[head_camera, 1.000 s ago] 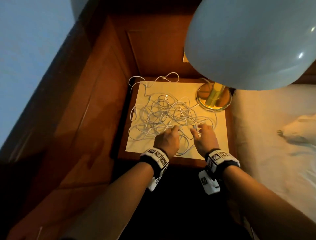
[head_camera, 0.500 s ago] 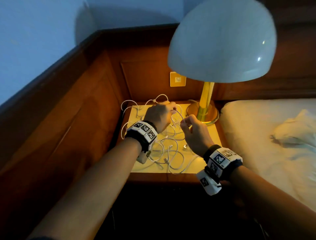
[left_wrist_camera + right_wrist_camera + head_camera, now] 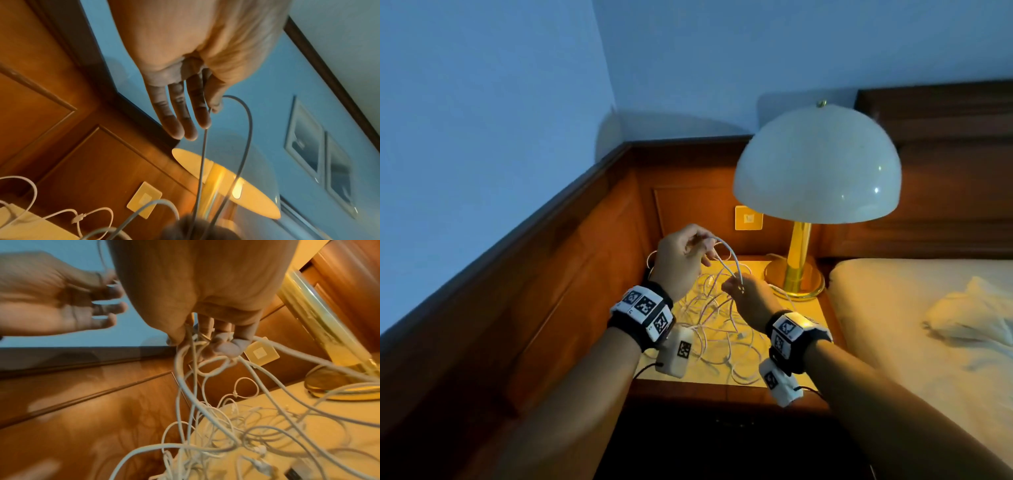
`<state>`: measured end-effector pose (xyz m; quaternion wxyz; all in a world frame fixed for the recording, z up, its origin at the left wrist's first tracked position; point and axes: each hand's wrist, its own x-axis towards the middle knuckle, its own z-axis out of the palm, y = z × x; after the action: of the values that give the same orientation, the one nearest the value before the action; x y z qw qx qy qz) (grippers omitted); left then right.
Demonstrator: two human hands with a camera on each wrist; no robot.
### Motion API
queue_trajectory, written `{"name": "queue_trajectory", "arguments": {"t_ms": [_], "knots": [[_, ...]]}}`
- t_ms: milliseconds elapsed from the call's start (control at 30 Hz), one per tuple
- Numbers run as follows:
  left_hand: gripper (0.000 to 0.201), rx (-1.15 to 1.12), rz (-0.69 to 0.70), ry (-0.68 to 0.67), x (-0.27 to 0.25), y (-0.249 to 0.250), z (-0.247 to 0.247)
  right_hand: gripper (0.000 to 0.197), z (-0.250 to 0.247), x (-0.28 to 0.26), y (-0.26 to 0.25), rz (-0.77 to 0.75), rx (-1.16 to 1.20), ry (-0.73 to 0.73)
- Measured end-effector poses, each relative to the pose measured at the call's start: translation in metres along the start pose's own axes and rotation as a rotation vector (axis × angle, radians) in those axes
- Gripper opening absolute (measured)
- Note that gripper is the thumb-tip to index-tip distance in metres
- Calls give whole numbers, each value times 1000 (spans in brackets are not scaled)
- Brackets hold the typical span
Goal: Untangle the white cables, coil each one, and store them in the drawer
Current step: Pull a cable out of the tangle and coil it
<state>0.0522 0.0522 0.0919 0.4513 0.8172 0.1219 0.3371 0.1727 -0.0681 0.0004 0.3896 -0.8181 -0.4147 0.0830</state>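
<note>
A tangle of white cables [image 3: 717, 330] lies on the lit top of a wooden nightstand [image 3: 722, 380]. My left hand [image 3: 705, 246] is raised above it. In the left wrist view its thumb and forefinger pinch one white cable [image 3: 247, 129], the other fingers [image 3: 180, 116] straight. That cable arches down to my right hand [image 3: 738, 287], lower and to the right. In the right wrist view my right hand [image 3: 205, 340] curls its fingers round several strands [image 3: 185, 386] lifted out of the heap. No drawer shows in any view.
A brass lamp with a white dome shade [image 3: 816, 164] stands at the nightstand's back right, its base [image 3: 796, 282] close to my right hand. A wall socket [image 3: 748, 218] sits behind. Wood panelling [image 3: 571, 291] borders the left, a bed [image 3: 928, 325] the right.
Both hands rose from the tabletop, taking cable strands up with them. The left hand climbed higher than the right, stretching a loop between them. The head view tilted upward.
</note>
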Motion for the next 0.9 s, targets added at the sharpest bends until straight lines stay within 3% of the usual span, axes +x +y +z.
{"name": "queue_trajectory", "arguments": {"t_ms": [167, 267, 300, 367, 433, 500, 600, 667, 733, 800, 900], "knots": [[12, 39, -92, 103, -8, -16, -46, 24, -4, 3, 14, -23, -24, 4], [43, 268, -247, 39, -7, -29, -61, 23, -16, 11, 8, -60, -183, -33], [56, 394, -235, 8, -5, -28, -61, 24, -17, 15, 4, -78, -270, -63], [61, 586, -141, -71, 0, -21, -50, 24, -18, 23, -4, -100, -392, -109], [56, 749, -99, -240, 5, -15, -23, 22, -16, 31, -14, -149, -464, -114], [54, 1001, -146, -454, 6, -21, 5, 19, -15, 37, -21, -198, -515, -102], [39, 1201, -78, -514, 14, -37, 23, 21, -16, 41, -24, -203, -490, -82], [28, 990, -104, -542, 21, -44, 22, 20, -17, 41, -17, -180, -403, -57], [33, 623, -191, -563, 27, -51, 19, 21, -14, 41, -5, -171, -306, -14], [36, 343, -233, -485, 29, -52, 15, 22, -7, 39, 7, -169, -243, 6], [34, 118, -246, -432, 30, -42, 6, 19, -2, 35, 11, -161, -156, 10]]}}
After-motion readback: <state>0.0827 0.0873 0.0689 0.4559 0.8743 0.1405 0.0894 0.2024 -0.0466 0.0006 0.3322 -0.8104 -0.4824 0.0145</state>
